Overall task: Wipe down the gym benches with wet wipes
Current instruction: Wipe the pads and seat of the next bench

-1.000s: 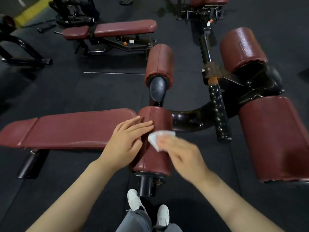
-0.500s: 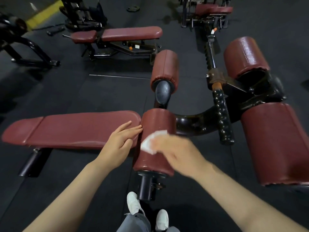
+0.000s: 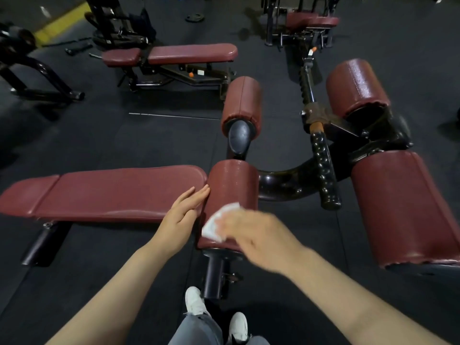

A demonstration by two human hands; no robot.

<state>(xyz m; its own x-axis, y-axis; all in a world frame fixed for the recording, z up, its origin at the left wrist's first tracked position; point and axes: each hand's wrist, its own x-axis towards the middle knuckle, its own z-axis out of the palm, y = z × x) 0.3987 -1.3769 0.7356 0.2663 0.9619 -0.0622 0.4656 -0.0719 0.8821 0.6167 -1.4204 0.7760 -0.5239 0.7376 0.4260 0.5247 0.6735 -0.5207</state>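
The left hand (image 3: 183, 217) lay in the narrow gap between the bench pad (image 3: 112, 192) and the near roller pad (image 3: 230, 202). Beyond the roller, the black knurled handle (image 3: 323, 168) and curved frame (image 3: 281, 183) obstructed passage rightward.

yellow floor stripe (image 3: 61, 22) far left | weight plate (image 3: 194, 17) on floor | white shoes (image 3: 195, 303)

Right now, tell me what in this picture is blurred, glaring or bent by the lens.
Head view: the right hand and the white wipe are smeared by motion blur; the left hand is sharp. Soft glare streaks the roller pad and the long bench pad. The wide lens bows the edges of the frame, and the room is dim.
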